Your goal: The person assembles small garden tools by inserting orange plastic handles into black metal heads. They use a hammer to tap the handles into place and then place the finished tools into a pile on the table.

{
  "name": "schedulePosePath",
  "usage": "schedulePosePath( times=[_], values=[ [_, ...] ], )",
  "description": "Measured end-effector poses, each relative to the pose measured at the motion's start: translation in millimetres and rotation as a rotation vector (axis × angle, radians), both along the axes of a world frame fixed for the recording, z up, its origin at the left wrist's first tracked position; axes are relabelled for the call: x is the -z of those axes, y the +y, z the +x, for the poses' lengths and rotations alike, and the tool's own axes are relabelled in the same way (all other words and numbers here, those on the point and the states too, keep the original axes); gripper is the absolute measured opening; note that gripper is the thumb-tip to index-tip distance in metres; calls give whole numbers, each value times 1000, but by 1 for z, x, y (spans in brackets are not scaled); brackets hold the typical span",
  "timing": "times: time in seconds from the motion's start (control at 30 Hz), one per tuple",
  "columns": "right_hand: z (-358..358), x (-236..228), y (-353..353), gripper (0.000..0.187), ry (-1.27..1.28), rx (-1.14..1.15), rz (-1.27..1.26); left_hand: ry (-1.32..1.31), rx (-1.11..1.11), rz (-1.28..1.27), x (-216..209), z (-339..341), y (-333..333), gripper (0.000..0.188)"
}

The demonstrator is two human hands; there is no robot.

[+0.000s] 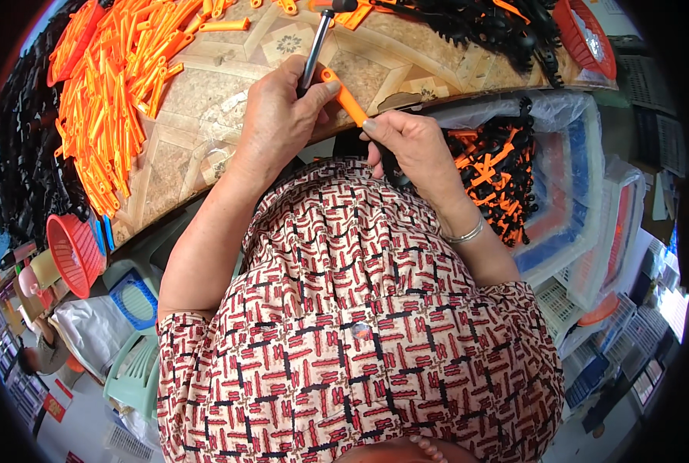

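My left hand is closed around a shiny metal rod with a black upper end, which slants up over the table edge. An orange plastic handle piece, long and flat with a hole in its upper end, is pinched in my right hand by its lower end. The upper end of that piece lies right beside my left thumb; I cannot tell if they touch. Loose orange handle pieces lie in a big heap on the table, left of my hands.
The patterned table curves around me. Black plastic parts are piled at its far right, more at far left. A red basket hangs near the left edge. On my right, a plastic-lined crate holds black-and-orange pieces.
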State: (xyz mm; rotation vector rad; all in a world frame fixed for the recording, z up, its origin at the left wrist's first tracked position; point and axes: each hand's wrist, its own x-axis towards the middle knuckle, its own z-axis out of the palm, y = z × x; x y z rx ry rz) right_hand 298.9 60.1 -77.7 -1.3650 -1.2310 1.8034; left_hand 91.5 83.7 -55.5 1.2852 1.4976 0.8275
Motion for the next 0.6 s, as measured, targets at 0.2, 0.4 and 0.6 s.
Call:
schedulePosePath(
  times=[0.2, 0.4, 0.6],
  values=[
    [2, -3, 4, 37, -129, 5, 10, 165, 114, 164, 0, -5, -1, 34],
    [0, -11, 5, 37, -164, 4, -20, 16, -93, 437, -39, -21, -48, 40],
    [1, -6, 3, 35, -89, 28, -25, 653, 201, 320, -34, -36, -75, 43]
  ],
)
